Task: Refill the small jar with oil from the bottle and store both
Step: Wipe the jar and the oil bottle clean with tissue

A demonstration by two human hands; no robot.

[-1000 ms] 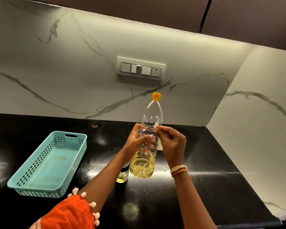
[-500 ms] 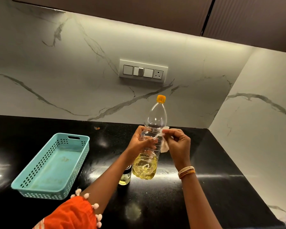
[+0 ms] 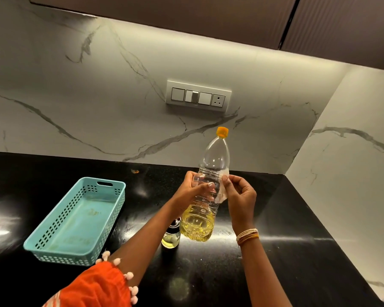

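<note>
Near the middle of the frame, the left hand [image 3: 192,191] wraps the capped bottle [image 3: 205,191] upright above the table [image 3: 297,251] so the right hand [image 3: 241,197], pinching a tissue [image 3: 222,192], can likely wipe its side, the jar [image 3: 170,237] waiting below.

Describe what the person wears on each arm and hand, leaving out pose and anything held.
The left arm is bare below an orange sleeve edged with small pale pom-poms. The right wrist carries a stack of thin bangles or threads, cream and orange. Both forearms are otherwise uncovered. No gloves or rings are visible on either the left hand or the right hand.
</note>
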